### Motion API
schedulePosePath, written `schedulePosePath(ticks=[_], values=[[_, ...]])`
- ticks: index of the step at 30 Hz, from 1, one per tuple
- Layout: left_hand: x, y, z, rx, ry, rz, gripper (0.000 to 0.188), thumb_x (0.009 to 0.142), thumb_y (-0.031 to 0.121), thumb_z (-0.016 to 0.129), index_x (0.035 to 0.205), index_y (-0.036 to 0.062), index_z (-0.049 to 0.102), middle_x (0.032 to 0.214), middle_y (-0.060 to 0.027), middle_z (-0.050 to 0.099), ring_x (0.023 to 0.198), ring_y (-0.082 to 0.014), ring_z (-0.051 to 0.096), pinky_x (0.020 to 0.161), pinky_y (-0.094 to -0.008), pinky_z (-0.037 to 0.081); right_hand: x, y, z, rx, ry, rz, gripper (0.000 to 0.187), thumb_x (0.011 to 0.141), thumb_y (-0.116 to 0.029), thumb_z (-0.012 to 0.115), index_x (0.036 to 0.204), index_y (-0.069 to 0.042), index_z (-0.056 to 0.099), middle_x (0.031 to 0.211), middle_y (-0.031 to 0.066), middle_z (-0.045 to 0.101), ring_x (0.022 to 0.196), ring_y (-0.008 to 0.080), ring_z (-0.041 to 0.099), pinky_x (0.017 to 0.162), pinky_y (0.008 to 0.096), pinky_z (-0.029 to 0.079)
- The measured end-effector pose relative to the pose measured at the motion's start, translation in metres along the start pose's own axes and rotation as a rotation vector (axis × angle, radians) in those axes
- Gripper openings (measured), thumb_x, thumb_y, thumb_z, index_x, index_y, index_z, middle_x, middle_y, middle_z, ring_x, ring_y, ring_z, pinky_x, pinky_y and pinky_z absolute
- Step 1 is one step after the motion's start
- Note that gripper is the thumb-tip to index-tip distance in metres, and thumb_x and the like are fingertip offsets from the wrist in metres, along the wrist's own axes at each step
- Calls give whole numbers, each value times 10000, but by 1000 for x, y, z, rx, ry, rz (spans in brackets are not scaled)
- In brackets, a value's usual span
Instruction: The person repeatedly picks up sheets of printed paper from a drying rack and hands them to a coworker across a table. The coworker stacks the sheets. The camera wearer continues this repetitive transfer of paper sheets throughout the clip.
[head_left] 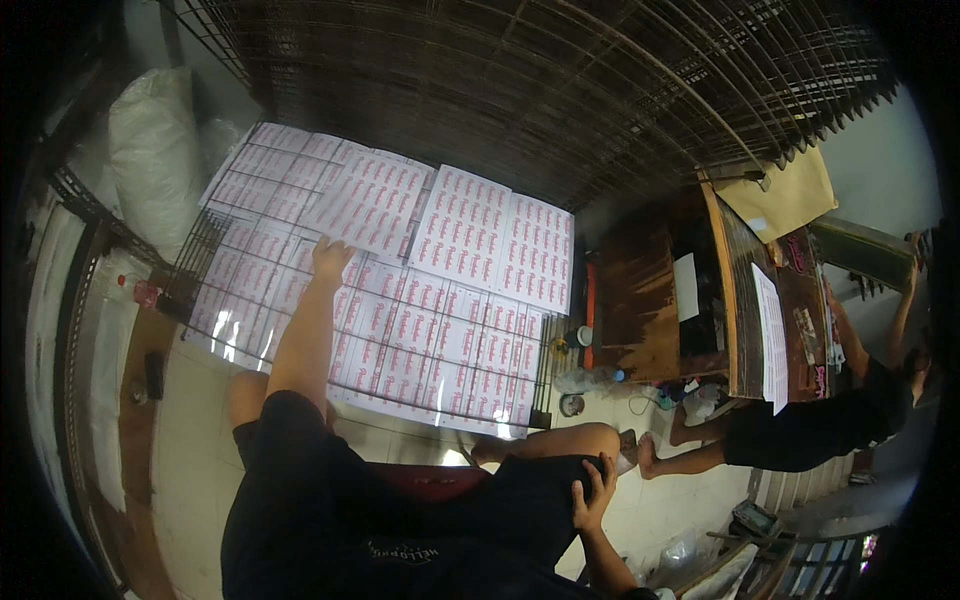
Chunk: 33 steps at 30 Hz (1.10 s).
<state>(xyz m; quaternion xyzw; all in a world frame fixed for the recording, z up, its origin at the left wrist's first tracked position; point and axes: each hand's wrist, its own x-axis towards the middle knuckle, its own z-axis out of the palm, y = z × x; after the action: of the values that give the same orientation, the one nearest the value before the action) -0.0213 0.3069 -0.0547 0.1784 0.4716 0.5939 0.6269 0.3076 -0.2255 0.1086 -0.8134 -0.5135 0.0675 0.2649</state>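
Observation:
My left hand (331,260) reaches out over a wire rack, its fingers closed at the near edge of a white printed sheet (372,203) with rows of red lettering. That sheet lies askew over others. To its right, two more printed sheets, one in the middle (460,232) and one at the right (537,255), lie side by side on the wire shelf (400,305). More such sheets show through the wires below. My right hand (595,492) rests on my bent knee with its fingers apart, holding nothing.
Raised wire shelves (560,90) slant overhead at the back. A wooden table (735,290) stands at the right, where another person (830,400) works with arms stretched out. A stuffed white sack (155,160) leans at the left. Bottles and a cup (584,336) sit beside the rack.

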Motion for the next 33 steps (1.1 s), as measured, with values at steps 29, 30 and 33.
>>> schedulePosePath(ticks=[29,30,33], values=[[29,-55,0,186,56,-19,438,819,-42,533,1224,-30,367,1012,-183,533,876,-225,585,749,-306,549,7,2,0,-59,-13,0,385,831,-281,520,1131,-45,575,1335,219,379,1255,405,318,1039,506,224],[30,-55,0,189,44,-21,448,817,-45,534,1230,-31,360,1015,-185,531,877,-227,584,747,-305,548,7,3,0,-60,-11,0,386,831,-282,519,1132,-46,574,1335,220,378,1255,406,318,1040,507,223],[34,-56,-5,162,-15,-24,477,816,-46,534,1250,-40,337,1028,-190,524,882,-237,583,757,-307,548,6,5,0,-59,-11,-2,388,830,-284,518,1134,-49,573,1333,221,378,1256,408,316,1040,512,220]])
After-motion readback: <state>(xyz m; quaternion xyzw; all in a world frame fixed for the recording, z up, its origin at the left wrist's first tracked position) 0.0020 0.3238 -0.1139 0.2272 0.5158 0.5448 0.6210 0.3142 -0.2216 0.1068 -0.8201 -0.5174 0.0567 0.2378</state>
